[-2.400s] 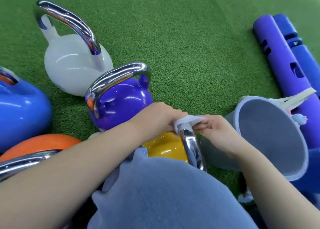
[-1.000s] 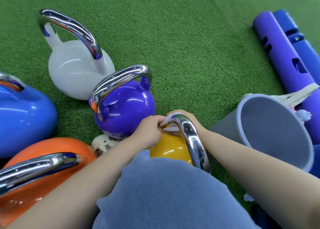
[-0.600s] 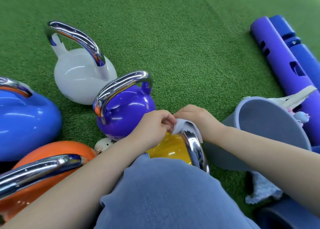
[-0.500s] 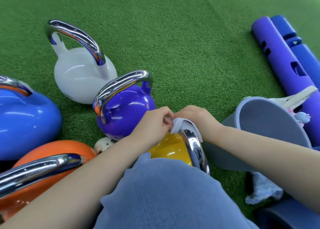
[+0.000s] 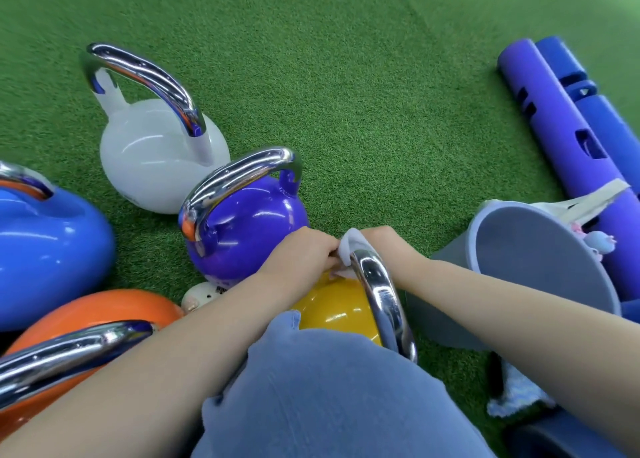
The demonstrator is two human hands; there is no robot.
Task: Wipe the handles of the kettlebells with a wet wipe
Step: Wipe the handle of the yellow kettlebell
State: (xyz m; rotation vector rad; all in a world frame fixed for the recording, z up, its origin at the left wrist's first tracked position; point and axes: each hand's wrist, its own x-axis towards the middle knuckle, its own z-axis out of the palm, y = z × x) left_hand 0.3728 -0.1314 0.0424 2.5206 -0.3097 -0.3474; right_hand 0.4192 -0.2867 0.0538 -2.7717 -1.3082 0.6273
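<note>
A yellow kettlebell [image 5: 337, 314] stands just beyond my knee, its chrome handle [image 5: 381, 295] arching toward me. A white wet wipe [image 5: 349, 246] is wrapped over the far end of that handle. My left hand [image 5: 301, 260] pinches the wipe from the left side. My right hand [image 5: 384, 244] grips the wipe and the handle's far end from the right. On the turf to the left stand a purple kettlebell [image 5: 246, 236], a white one [image 5: 152, 156], a blue one [image 5: 48, 250] and an orange one [image 5: 86, 322].
A grey bucket [image 5: 485, 229] stands right of the yellow kettlebell, close to my right forearm. Purple and blue foam tubes [image 5: 554, 122] lie at the far right. A pale cloth [image 5: 516, 393] lies on the turf below the bucket. Green turf [image 5: 363, 94] stretches beyond.
Both hands have stayed at the far end of the yellow kettlebell's handle, shifting the wipe around it. The wipe now sits bunched on top between the two hands.
</note>
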